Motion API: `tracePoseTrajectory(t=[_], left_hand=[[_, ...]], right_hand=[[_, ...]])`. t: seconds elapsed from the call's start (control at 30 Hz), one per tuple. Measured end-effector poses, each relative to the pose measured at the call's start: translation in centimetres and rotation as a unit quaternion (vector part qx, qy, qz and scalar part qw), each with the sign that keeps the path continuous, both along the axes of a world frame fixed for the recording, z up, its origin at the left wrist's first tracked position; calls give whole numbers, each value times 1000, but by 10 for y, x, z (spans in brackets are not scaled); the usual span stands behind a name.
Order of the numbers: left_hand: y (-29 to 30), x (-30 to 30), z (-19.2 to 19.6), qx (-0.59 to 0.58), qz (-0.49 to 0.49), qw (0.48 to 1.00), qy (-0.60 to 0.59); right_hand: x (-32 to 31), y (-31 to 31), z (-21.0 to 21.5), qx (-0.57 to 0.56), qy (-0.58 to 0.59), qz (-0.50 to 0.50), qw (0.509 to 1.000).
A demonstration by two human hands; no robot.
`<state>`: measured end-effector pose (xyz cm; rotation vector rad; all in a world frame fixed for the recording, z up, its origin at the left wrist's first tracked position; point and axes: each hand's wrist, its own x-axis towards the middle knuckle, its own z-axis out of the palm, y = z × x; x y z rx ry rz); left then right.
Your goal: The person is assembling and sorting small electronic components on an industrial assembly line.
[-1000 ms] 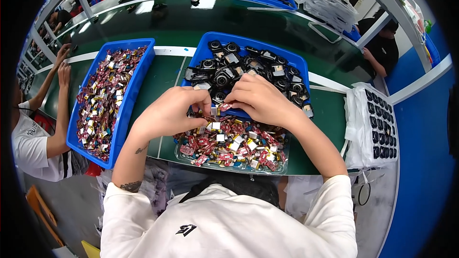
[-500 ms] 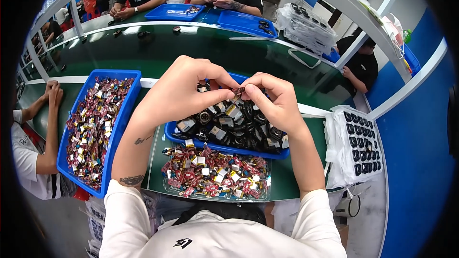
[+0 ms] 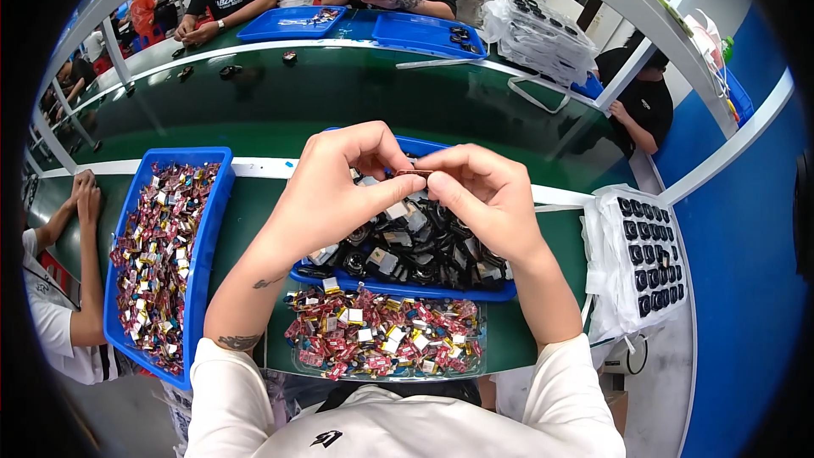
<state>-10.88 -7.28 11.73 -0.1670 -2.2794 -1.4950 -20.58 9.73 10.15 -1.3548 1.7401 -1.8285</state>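
Left hand (image 3: 335,195) and right hand (image 3: 487,199) pinch a small reddish-brown flat part (image 3: 414,173) between fingertips above the blue plastic tray of black components (image 3: 475,293); a light, steady two-sided pinch seems best to keep it level.

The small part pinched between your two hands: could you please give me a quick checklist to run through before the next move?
1. Small reddish part held by the fingertips of both hands: ok.
2. Left hand and right hand raised above the blue tray of black parts: ok.
3. How the part is turned: cannot tell, too small.
4. Clear tray of red and yellow pieces sits near the person's body: ok.
5. Long blue tray on the left is full of similar pieces: ok.
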Motion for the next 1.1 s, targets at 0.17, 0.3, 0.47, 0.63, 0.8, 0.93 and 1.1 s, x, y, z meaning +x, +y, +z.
tracePoseTrajectory(t=[0.17, 0.3, 0.47, 0.63, 0.8, 0.93, 1.1], left_hand=[[-5, -10, -5, 92, -49, 994, -12], [1, -6, 1, 129, -63, 989, -22], [-2, -11, -1, 87, -55, 992, -77], [-1, -8, -5, 86, -85, 993, -14], [2, -8, -11, 249, -198, 943, -100], [1, -11, -10, 253, -195, 945, -67], [-16, -12, -5, 247, -133, 960, 21]], right_hand=[[-14, 5, 4, -38, -52, 0, 998], [-14, 7, 5, -17, 6, -48, 999], [-20, 5, 0, -61, 7, -16, 998], [-19, 6, -4, -70, -109, 70, 989], [-16, 7, -7, -50, -231, 201, 951], [-27, 10, -4, -49, -204, 206, 956], [-25, 18, 10, 49, -21, 246, 968]])
